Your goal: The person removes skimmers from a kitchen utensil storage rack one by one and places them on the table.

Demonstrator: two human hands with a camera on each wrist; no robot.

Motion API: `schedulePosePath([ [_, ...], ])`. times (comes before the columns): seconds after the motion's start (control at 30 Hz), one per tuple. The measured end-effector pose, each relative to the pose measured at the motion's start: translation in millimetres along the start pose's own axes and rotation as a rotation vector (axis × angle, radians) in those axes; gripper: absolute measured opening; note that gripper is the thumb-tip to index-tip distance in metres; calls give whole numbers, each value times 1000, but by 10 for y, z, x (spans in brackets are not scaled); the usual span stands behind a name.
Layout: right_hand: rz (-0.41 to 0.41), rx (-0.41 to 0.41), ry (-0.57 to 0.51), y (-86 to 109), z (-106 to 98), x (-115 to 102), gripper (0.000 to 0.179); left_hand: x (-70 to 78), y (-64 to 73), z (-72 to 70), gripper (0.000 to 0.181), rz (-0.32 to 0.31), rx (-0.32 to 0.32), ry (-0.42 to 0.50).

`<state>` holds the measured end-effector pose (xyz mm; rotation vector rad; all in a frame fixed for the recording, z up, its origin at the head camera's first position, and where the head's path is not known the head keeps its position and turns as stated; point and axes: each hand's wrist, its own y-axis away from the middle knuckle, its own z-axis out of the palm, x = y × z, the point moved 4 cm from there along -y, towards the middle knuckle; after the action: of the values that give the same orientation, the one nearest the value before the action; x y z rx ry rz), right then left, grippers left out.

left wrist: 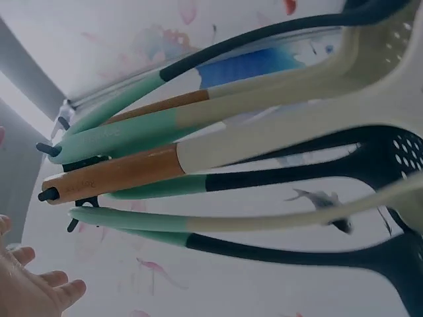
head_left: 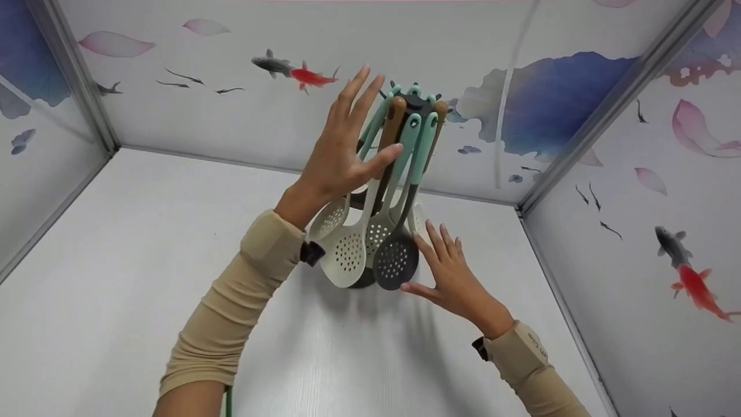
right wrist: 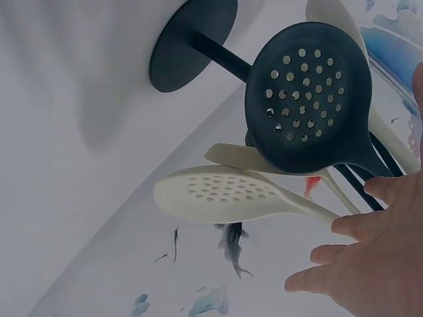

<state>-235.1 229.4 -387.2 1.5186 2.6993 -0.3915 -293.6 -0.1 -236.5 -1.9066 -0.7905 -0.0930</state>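
A utensil stand with a dark top [head_left: 418, 104] and a round dark base [right wrist: 192, 46] carries several hanging kitchen tools. Their handles are mint green or brown, among them a brown handle [left wrist: 115, 177]. A dark skimmer [head_left: 397, 263] and a cream skimmer [head_left: 347, 260] face the head camera. My left hand [head_left: 341, 142] is raised at the left of the handles, fingers straight and thumb spread across in front of them in the head view. Low on the right, my right hand [head_left: 454, 278] has its fingers extended, fingertips close to the dark skimmer's edge.
The stand is on a white table [head_left: 145, 260] near its back edge. Behind it rises a back panel [head_left: 202, 116] printed with fish and petals. Side panels with metal corner posts [head_left: 608, 104] enclose the left and right.
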Motion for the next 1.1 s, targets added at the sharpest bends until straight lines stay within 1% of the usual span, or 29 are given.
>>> schedulePosePath([
  [0.07, -6, 8, 2, -11, 0, -9, 92, -17, -56, 60, 79, -4, 5, 55],
  [0.13, -11, 10, -4, -22, -2, -20, 91, -29, -93, 128, 76, -1, 0, 75],
  [0.23, -7, 15, -20, -30, -6, -32, 91, -37, -128, 229, 67, 5, -10, 56],
  [0.3, 7, 18, -48, -31, -11, -36, 91, -37, -142, 274, 58, 1, -1, 39],
  [0.4, 28, 22, -105, -54, -12, -50, 91, -28, -151, 291, 45, -3, 37, 30],
  [0.5, 41, 45, -181, -101, -19, -78, 90, -13, -159, 299, 37, 4, 63, 28],
  [0.63, 55, 124, -310, -179, -19, -140, 82, 10, -158, 332, 33, -2, 58, 29],
  [0.77, 63, 237, -447, -275, 5, -201, 68, 25, -159, 341, 32, -41, 38, 38],
  [0.87, 71, 310, -551, -337, 23, -220, 56, 33, -166, 339, 31, -55, 32, 39],
  [1.0, 107, 381, -676, -395, 41, -223, 42, 41, -179, 343, 29, -63, 41, 49],
  [1.1, 146, 409, -737, -412, 76, -214, 37, 46, -185, 348, 28, -70, 46, 61],
])
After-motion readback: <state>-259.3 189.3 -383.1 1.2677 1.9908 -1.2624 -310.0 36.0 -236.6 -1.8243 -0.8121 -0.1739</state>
